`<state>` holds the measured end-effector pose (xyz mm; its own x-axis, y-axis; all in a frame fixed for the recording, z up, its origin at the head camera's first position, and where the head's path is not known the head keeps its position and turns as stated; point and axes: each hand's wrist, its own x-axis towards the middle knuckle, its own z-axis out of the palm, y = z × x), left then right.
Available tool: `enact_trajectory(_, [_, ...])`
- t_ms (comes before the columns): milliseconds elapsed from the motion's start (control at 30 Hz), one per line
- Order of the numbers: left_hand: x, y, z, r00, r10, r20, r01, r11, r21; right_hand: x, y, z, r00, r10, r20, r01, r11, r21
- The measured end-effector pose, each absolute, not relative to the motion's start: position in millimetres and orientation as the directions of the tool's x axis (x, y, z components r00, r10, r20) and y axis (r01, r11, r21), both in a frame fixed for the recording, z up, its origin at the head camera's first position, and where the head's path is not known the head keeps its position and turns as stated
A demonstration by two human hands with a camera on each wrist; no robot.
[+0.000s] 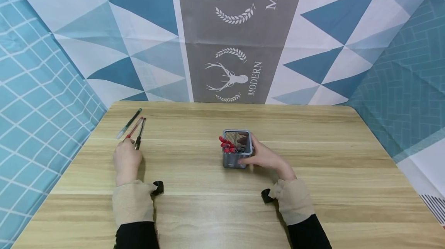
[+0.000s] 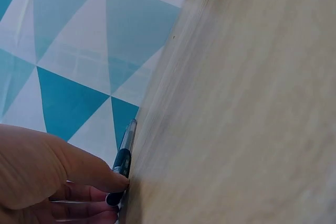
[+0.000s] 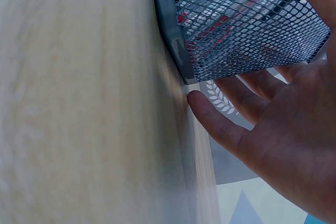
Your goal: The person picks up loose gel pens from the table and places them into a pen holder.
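Note:
At the left of the table, my left hand (image 1: 127,160) pinches the lower end of a black pen (image 1: 138,141) between thumb and fingers; the thumb (image 2: 107,177) lies across its dark grip in the left wrist view. A red pen (image 1: 135,127) lies alongside, its near end at the fingertips, and a green-ended clear pen (image 1: 129,122) lies beyond it. My right hand (image 1: 265,158) grips a grey mesh pen holder (image 1: 233,161) from its right side, thumb in front and fingers behind. Several red-ended items (image 1: 226,144) lean leftward inside the holder.
The wooden table (image 1: 194,202) runs back to a patterned cloth (image 1: 153,48) with triangles and a grey deer panel. Blue cloths hang at both sides. Beige wraps (image 1: 133,202) with black pieces (image 1: 158,188) cover the wrists.

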<state>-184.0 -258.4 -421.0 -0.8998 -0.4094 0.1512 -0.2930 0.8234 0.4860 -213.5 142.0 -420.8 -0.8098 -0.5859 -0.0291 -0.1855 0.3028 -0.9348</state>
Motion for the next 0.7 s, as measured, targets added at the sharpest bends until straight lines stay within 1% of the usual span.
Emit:
enact_trajectory(333, [-182,-255,-416,-0.900,-0.418,0.125,-0.312,0.818,0.483,-213,142,-421,-0.811,-0.583,-0.042,-0.180,0.317,-0.931])
enact_trajectory(467, [-181,-253,-411,-0.897,-0.429,0.107,-0.323,0.802,0.502,-213,142,-420,-0.813,-0.581,-0.043,-0.179,0.320,-0.930])
enact_trajectory(700, [-182,-249,-402,-0.867,-0.462,0.185,-0.299,0.781,0.548,-213,142,-420,-0.816,-0.577,-0.045,-0.171,0.315,-0.934])
